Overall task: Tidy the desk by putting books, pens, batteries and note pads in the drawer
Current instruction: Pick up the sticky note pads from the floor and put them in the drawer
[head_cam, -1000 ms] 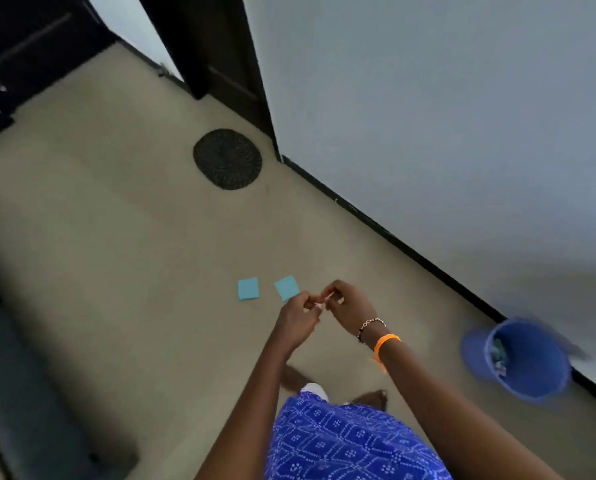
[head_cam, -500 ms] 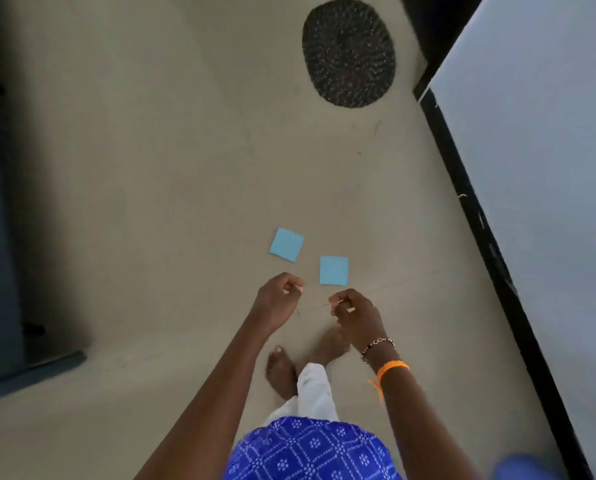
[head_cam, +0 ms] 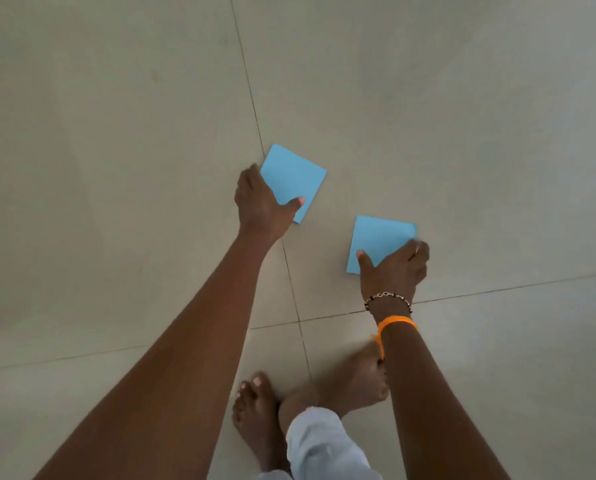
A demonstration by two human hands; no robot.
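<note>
Both arms reach down toward a pale tiled floor [head_cam: 116, 168], and each hand has hold of 1 of 2 light blue note pads lying there. The left hand [head_cam: 260, 202] grips the left note pad [head_cam: 294, 176] at its near left corner: the thumb lies across the top face near the pad's lower edge, and the fingers curl round the left edge, their tips hidden beneath the hand. From this grip the pad spreads up and to the right, turned like a diamond, with its far corner pointing away from the wrist. A dark grout line runs under the pad and on beneath the hand. The right hand [head_cam: 396, 268] grips the right note pad [head_cam: 376, 239] at its near right side: the thumb presses on the top face close to the pad's lower left corner, while the fingers curl over the right edge, slightly blurred. This pad spreads up and to the left of the grip. Whether either pad is lifted off the tiles or lies flat on them cannot be told. The 2 pads sit apart, with bare tile between them. Behind the right grip, the wrist carries a beaded bracelet [head_cam: 388, 297] and, further up the arm, an orange band [head_cam: 396, 322]. Below the hands 2 bare feet [head_cam: 255, 410] stand on the tiles, beside a white trouser leg [head_cam: 324, 441].
</note>
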